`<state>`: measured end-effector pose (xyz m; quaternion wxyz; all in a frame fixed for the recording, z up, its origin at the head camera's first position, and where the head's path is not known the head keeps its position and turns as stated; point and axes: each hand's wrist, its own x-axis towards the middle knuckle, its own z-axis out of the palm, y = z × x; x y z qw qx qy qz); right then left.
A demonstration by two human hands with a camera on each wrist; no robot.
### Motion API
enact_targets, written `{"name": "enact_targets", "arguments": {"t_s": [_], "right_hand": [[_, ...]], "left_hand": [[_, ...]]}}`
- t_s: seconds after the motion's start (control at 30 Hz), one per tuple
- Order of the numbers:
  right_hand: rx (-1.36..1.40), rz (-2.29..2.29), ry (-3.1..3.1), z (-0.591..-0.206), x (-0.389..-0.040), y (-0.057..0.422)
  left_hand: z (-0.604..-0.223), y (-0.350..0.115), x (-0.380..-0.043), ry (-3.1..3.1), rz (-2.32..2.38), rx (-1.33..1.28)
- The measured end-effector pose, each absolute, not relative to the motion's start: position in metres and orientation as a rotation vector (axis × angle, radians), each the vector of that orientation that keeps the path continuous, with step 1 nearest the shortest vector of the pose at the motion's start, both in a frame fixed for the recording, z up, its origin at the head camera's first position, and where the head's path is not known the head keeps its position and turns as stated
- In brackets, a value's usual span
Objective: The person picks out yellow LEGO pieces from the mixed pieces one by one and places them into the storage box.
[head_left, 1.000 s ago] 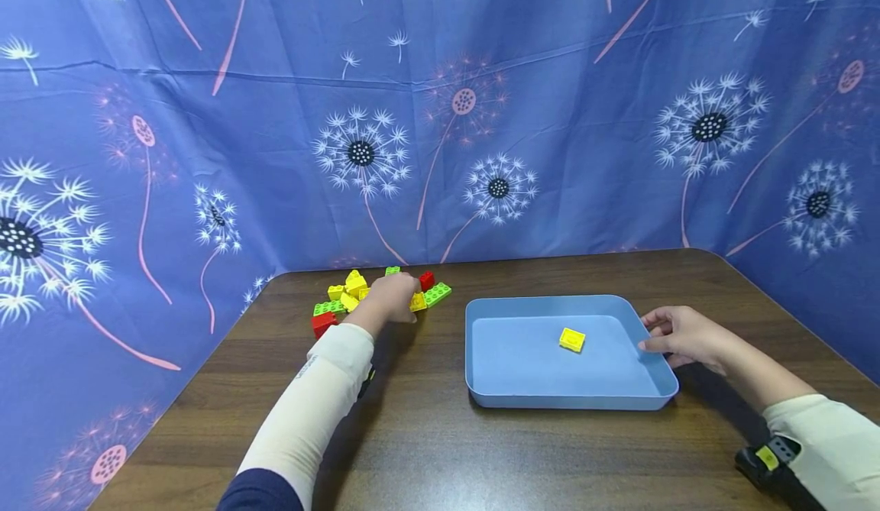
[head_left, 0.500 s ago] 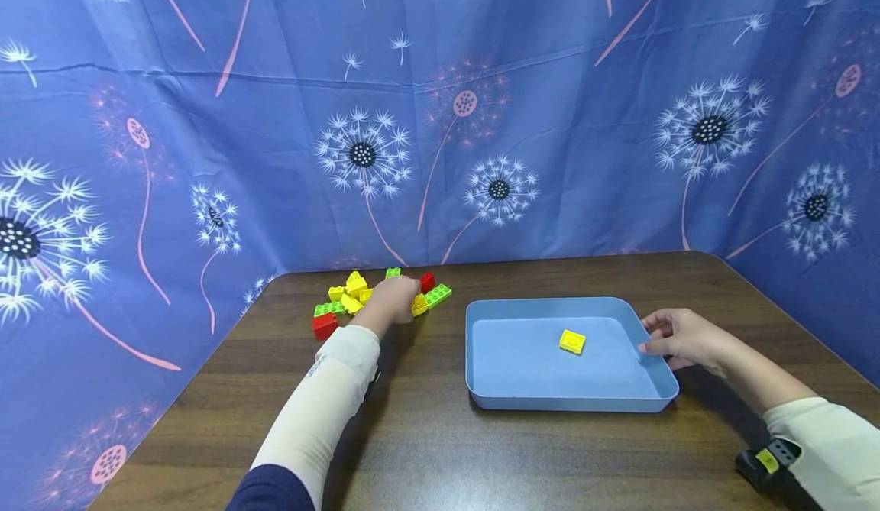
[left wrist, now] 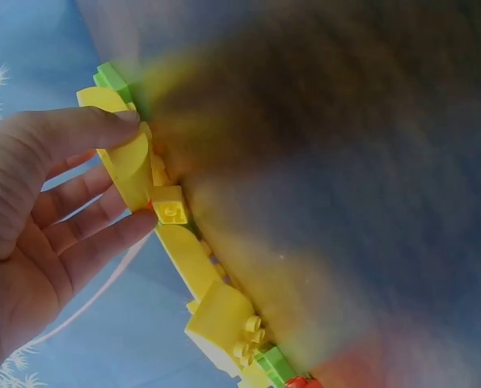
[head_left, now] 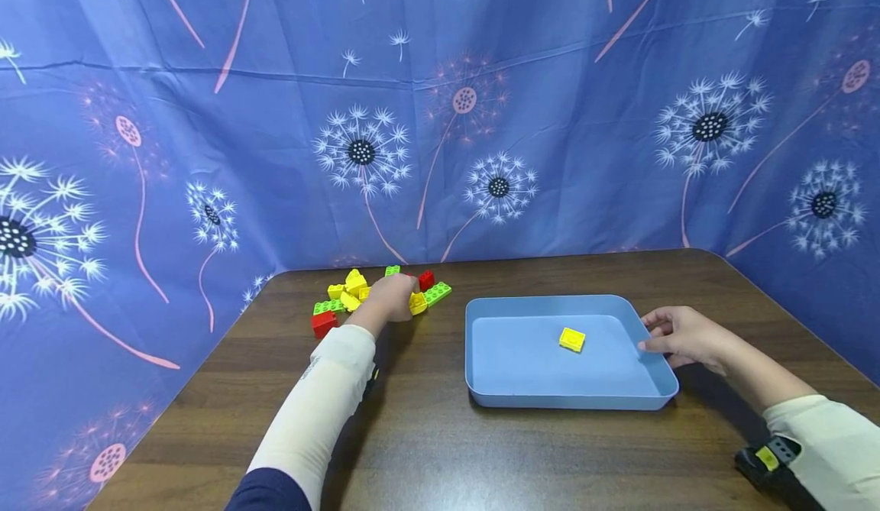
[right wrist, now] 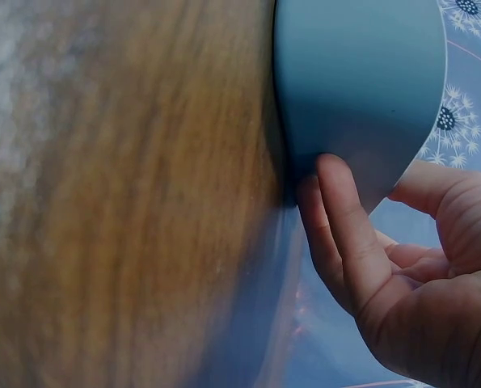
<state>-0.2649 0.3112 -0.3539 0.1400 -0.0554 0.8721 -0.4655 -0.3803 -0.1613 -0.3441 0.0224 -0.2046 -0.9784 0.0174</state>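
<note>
At the back left of the table my left hand (head_left: pixel 392 297) reaches into a pile of toy building bricks. In the left wrist view its thumb lies on the near face of a yellow curved brick (left wrist: pixel 128 168), with the fingers behind, pinching it. My right hand (head_left: pixel 694 339) holds the right wall of a shallow blue tray (head_left: pixel 550 402). Its thumb hooks over the rim and the fingers lie along the outside, as the right wrist view shows on the tray's wall (right wrist: pixel 353 89). Inside the tray lies one small yellow brick (head_left: pixel 571 340).
Around the left hand lie a red brick (head_left: pixel 324 324), a green brick (head_left: pixel 328 307), several yellow bricks (head_left: pixel 355 282), a long green brick (head_left: pixel 437 294) and another red brick (head_left: pixel 426 280). A blue dandelion-print curtain (head_left: pixel 584 190) hangs behind the brown wooden table (head_left: pixel 426 442).
The left hand stays among the bricks, its forearm shifted slightly right since the earliest frame. The right hand and the tray have not visibly moved.
</note>
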Motion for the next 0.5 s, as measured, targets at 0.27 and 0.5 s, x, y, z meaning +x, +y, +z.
{"name": "enact_targets", "arguments": {"t_s": [0.27, 0.5], "right_hand": [[-0.169, -1.357, 2.504, -0.354, -0.265, 0.313], [-0.166, -1.351, 2.509, -0.354, -0.265, 0.313]], "left_hand": [[-0.333, -0.160, -0.375, -3.032, 0.006, -0.637], [-0.322, -0.157, -0.367, -3.015, -0.025, -0.686]]}}
